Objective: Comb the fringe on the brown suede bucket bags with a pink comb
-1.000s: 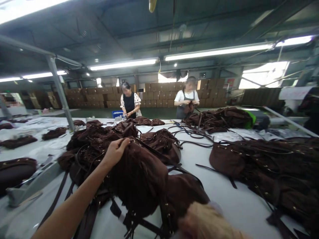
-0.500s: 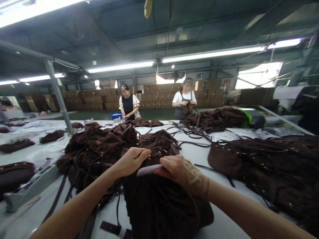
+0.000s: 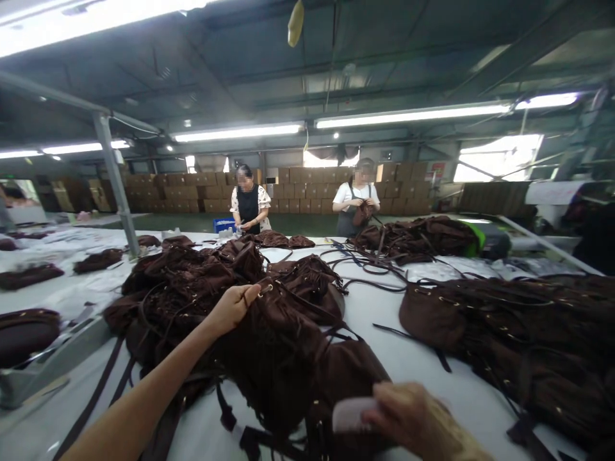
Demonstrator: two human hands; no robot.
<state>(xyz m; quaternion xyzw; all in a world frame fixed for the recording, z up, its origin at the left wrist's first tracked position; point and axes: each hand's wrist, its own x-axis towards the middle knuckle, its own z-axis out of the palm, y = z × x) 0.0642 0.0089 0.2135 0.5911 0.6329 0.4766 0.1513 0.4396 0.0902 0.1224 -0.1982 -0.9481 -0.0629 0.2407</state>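
My left hand (image 3: 234, 308) is closed on the top edge of a dark brown drawstring bag (image 3: 293, 346), beside its metal eyelets. The bag hangs tilted toward me, with fringe and straps trailing from it. Low on the right, my right hand (image 3: 408, 413) is closed around a pale, flat, rounded piece (image 3: 353, 414); motion blurs both, and its exact kind is unclear. A beige covering wraps the back of that hand. Beneath the piece lies more brown bag material. Behind my left hand rises a heap of brown fringed bags (image 3: 192, 275).
More brown bags (image 3: 504, 339) are piled along the right side of the white table (image 3: 369, 307). A grey post (image 3: 115, 186) stands at left. Across the table, two people (image 3: 250, 205) work before stacked cartons (image 3: 307, 190); one handles a brown bag (image 3: 364, 212).
My right hand has moved down and right with the pale piece, away from the bag's eyelets. My left hand has shifted slightly left, swinging the bag's top with it.
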